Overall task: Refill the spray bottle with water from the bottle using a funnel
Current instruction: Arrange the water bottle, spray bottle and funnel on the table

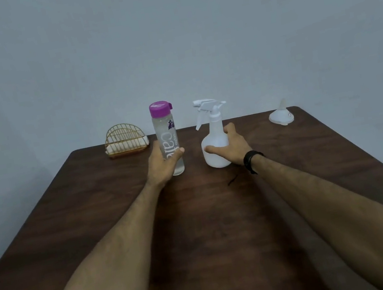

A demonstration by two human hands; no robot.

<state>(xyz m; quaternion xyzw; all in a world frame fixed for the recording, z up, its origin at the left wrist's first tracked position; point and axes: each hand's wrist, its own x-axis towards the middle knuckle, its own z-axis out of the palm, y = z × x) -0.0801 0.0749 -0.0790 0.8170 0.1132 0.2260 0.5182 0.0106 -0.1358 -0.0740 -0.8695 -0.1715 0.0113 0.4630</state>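
Observation:
A tall clear water bottle (167,133) with a purple cap stands upright on the dark wooden table (198,220), and my left hand (163,162) is wrapped around its lower half. To its right stands a white translucent spray bottle (214,141) with its trigger head on. My right hand (231,145) grips its round body from the right side, thumb across the front. A white funnel (281,115) rests upside down, spout up, near the table's far right corner, apart from both hands.
A gold wire napkin holder (125,141) with white napkins sits at the table's far left edge. A black band is on my right wrist (252,159). A small dark scrap (233,179) lies on the table below the spray bottle. A plain wall rises behind.

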